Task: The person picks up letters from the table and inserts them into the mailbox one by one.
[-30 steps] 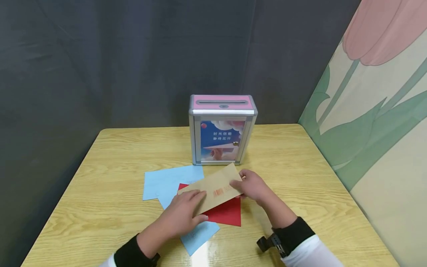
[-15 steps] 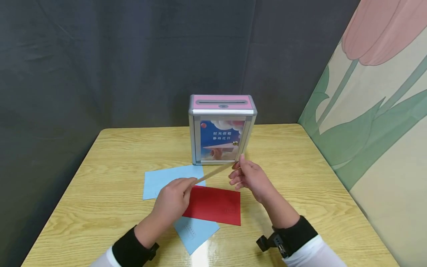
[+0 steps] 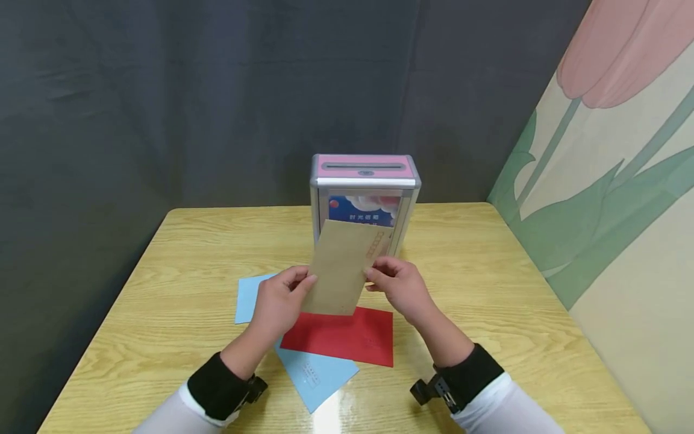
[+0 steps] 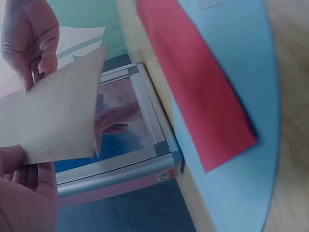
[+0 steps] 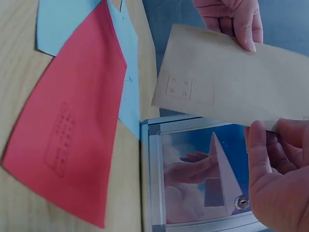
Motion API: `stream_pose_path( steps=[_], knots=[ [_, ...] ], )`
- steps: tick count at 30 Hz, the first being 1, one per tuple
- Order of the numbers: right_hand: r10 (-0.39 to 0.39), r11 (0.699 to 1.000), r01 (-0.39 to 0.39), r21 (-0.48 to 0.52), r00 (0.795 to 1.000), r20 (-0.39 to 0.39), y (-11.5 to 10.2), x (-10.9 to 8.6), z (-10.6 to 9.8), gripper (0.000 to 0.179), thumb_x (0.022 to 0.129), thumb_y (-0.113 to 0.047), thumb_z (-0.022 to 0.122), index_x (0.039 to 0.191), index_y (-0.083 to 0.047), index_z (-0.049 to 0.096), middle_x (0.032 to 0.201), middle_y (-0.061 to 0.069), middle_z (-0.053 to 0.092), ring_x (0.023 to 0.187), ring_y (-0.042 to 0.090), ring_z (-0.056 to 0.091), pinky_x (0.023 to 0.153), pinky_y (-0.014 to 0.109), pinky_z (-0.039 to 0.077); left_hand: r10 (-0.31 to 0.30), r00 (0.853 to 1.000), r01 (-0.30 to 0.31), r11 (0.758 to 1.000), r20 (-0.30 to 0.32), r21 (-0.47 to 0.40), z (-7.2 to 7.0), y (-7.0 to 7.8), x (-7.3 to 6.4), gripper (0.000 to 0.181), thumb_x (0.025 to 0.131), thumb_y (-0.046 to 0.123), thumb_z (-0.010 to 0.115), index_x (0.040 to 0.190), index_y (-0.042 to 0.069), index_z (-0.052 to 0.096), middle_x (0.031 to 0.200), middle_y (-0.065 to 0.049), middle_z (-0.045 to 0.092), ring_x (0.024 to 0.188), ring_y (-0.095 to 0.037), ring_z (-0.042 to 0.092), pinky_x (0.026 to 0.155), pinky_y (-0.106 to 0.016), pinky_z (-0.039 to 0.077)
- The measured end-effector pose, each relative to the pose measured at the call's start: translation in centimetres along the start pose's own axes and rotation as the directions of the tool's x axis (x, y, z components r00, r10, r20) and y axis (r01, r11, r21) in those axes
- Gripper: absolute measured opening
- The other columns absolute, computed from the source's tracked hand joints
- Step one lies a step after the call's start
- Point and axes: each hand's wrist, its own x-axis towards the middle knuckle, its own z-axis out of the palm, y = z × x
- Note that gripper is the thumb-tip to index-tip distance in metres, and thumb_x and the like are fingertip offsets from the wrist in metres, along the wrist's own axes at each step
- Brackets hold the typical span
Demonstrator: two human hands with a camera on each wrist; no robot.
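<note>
A tan paper envelope (image 3: 344, 265) is held up off the table, tilted, in front of the metal-framed letter box (image 3: 364, 172). My left hand (image 3: 282, 298) pinches its left edge between thumb and fingers. On the opposite edge my right hand (image 3: 400, 286) pinches it the same way. In the right wrist view, a printed stamp square marks one end of the tan envelope (image 5: 227, 77). Below it lies a red envelope (image 3: 347, 337), on top of blue envelopes (image 3: 320, 377) that are partly covered.
The letter box has a long slot (image 3: 363, 166) in its pink top and a small lock (image 5: 241, 202) on its front door. It stands toward the back of the wooden table (image 3: 488, 289). A dark curtain (image 3: 244, 102) hangs behind, and a flower-patterned wall (image 3: 612, 199) is at the right.
The tan envelope has been lifted off the red one and turned from lying slantwise, through edge-on, to nearly upright. My right hand, loose half a second ago, now pinches its right edge.
</note>
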Motion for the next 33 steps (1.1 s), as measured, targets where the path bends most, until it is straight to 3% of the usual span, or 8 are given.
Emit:
stream_pose_path(
  steps=[10, 14, 17, 20, 22, 24, 28, 33],
  knots=[
    [-0.030, 0.997, 0.026, -0.074, 0.998, -0.052, -0.9, -0.2, 0.2, 0.019, 0.077, -0.028, 0.064, 0.089, -0.013, 0.064, 0.088, 0.008, 0.058, 0.078, 0.023, 0.057, 0.067, 0.032, 0.049, -0.036, 0.999, 0.036, 0.999, 0.038, 0.013, -0.1, 0.6, 0.5, 0.025, 0.078, 0.040, 0.060, 0.100, 0.028, 0.060, 0.084, 0.011, 0.059, 0.076, -0.010, 0.053, 0.063, -0.028, 0.046],
    [-0.087, 0.970, 0.069, -0.234, 0.994, -0.069, -1.0, -0.3, 0.3, 0.013, 0.079, -0.028, 0.062, 0.088, -0.018, 0.064, 0.082, 0.003, 0.059, 0.073, 0.019, 0.057, 0.063, 0.030, 0.049, 0.200, 0.978, -0.189, 0.972, -0.066, 0.143, -0.2, 1.0, 0.5, 0.050, 0.079, 0.032, 0.062, 0.125, 0.025, 0.042, 0.109, 0.005, 0.050, 0.095, -0.011, 0.047, 0.070, -0.031, 0.046],
    [-0.208, 0.864, 0.162, -0.476, 0.977, -0.045, -1.1, -0.4, 0.6, 0.007, 0.079, -0.025, 0.063, 0.085, -0.022, 0.065, 0.076, -0.007, 0.059, 0.067, 0.011, 0.055, 0.058, 0.025, 0.047, 0.587, 0.800, -0.493, 0.758, -0.119, 0.428, -0.2, 1.6, 0.5, 0.057, 0.081, 0.017, 0.057, 0.132, 0.017, 0.032, 0.126, -0.007, 0.035, 0.111, -0.021, 0.036, 0.083, -0.038, 0.038],
    [-0.369, 0.682, 0.317, -0.659, 0.927, 0.065, -1.1, -0.5, 1.1, 0.006, 0.078, -0.020, 0.064, 0.084, -0.021, 0.066, 0.075, -0.011, 0.059, 0.065, 0.004, 0.052, 0.057, 0.021, 0.045, 0.866, 0.500, -0.648, 0.347, 0.035, 0.678, 0.0, 2.6, 0.3, 0.049, 0.080, 0.007, 0.048, 0.128, 0.010, 0.040, 0.131, -0.012, 0.033, 0.118, -0.028, 0.031, 0.089, -0.046, 0.028],
    [-0.448, 0.565, 0.411, -0.715, 0.881, 0.152, -1.2, -0.6, 1.4, 0.008, 0.078, -0.018, 0.064, 0.086, -0.020, 0.066, 0.078, -0.011, 0.060, 0.068, 0.002, 0.053, 0.060, 0.019, 0.045, 0.898, 0.390, -0.696, 0.144, 0.201, 0.703, 0.3, 3.3, 0.0, 0.044, 0.082, 0.005, 0.043, 0.126, 0.009, 0.044, 0.131, -0.011, 0.037, 0.120, -0.028, 0.031, 0.093, -0.049, 0.023],
    [-0.497, 0.482, 0.478, -0.734, 0.839, 0.220, -1.4, -0.7, 1.7, 0.007, 0.079, -0.016, 0.063, 0.086, -0.018, 0.065, 0.078, -0.010, 0.061, 0.070, 0.001, 0.053, 0.063, 0.018, 0.045, 0.857, 0.392, -0.737, 0.075, 0.335, 0.671, 0.4, 3.9, -0.3, 0.043, 0.083, 0.008, 0.046, 0.127, 0.008, 0.044, 0.130, -0.010, 0.040, 0.122, -0.027, 0.030, 0.096, -0.048, 0.019],
    [-0.541, 0.417, 0.530, -0.739, 0.798, 0.266, -1.8, -1.0, 2.3, 0.006, 0.078, -0.015, 0.064, 0.084, -0.017, 0.065, 0.077, -0.009, 0.061, 0.071, 0.001, 0.054, 0.065, 0.017, 0.044, 0.770, 0.497, -0.738, 0.132, 0.400, 0.662, 0.4, 4.8, -0.6, 0.047, 0.076, 0.013, 0.062, 0.121, 0.007, 0.050, 0.121, -0.010, 0.049, 0.119, -0.026, 0.034, 0.099, -0.047, 0.016],
    [-0.575, 0.360, 0.555, -0.750, 0.765, 0.290, -2.3, -1.4, 2.8, 0.003, 0.079, -0.014, 0.063, 0.081, -0.015, 0.064, 0.074, -0.010, 0.059, 0.069, 0.003, 0.052, 0.065, 0.017, 0.044, 0.745, 0.549, -0.702, 0.165, 0.379, 0.693, 0.2, 5.5, -0.4, 0.025, 0.078, 0.016, 0.058, 0.102, 0.007, 0.053, 0.101, -0.008, 0.057, 0.100, -0.024, 0.048, 0.096, -0.042, 0.024]
  ],
)
